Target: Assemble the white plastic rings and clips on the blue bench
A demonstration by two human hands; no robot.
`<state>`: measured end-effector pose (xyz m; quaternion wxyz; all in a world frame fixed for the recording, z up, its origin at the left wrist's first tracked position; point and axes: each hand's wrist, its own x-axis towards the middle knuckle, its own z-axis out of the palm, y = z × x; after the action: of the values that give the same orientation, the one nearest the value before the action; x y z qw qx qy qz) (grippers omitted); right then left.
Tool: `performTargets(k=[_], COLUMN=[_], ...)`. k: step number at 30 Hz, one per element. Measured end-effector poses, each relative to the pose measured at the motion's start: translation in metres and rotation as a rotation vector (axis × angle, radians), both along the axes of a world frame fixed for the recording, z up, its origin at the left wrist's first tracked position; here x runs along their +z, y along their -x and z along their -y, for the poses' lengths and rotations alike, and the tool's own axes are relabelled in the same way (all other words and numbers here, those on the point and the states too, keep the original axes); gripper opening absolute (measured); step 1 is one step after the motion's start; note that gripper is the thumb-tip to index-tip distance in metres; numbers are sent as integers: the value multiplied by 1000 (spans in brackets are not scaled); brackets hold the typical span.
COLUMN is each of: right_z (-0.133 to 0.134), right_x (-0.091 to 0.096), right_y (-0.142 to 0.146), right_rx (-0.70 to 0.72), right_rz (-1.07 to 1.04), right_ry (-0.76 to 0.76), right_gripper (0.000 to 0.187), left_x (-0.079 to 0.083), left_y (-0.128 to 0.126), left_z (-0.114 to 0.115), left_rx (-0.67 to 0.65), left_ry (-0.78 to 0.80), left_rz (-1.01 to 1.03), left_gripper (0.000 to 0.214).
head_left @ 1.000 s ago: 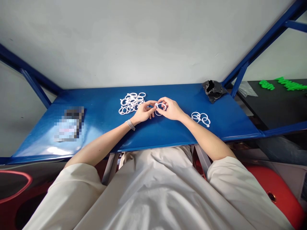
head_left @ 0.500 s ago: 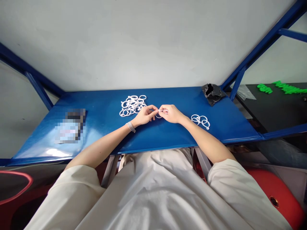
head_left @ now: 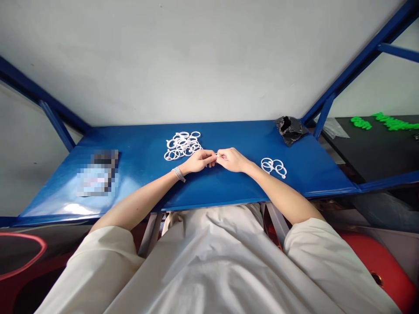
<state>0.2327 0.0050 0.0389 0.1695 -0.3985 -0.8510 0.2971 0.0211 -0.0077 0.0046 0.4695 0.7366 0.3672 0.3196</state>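
My left hand (head_left: 199, 161), with a bracelet at the wrist, and my right hand (head_left: 233, 159) meet over the middle of the blue table. Their fingers are closed around a small white plastic ring (head_left: 217, 155), mostly hidden by the fingertips. A pile of white rings (head_left: 181, 145), each with a small round tab, lies just beyond and left of my left hand. Right of my right hand, a smaller group of the same rings (head_left: 273, 166) rests flat on the table.
The blue tabletop (head_left: 137, 174) ends against a pale wall. A crumpled black plastic bag (head_left: 290, 129) sits at the back right corner. A blurred-out flat object (head_left: 98, 173) lies at the left. Blue frame bars slope up at both sides; green pieces (head_left: 394, 122) lie on a dark table beyond.
My fingers have drawn closer together and curled tighter, so less of the white ring shows between them. Both ring groups stay where they were.
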Motion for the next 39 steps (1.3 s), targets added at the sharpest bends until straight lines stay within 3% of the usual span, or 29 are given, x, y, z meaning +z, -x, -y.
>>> performTargets(k=[22, 31, 39], right_z=[1, 2, -4], right_x=[0, -5, -14], right_y=[4, 3, 3], right_rx=[30, 43, 6], right_rz=[-7, -108, -138], right_ry=[14, 48, 7], right_gripper=[30, 14, 18], left_x=[-1, 0, 2], left_y=[1, 1, -1], left_z=[2, 0, -1], left_rx=[-17, 19, 67], left_ry=[-7, -12, 48], left_rz=[6, -2, 41], left_gripper=[39, 54, 55])
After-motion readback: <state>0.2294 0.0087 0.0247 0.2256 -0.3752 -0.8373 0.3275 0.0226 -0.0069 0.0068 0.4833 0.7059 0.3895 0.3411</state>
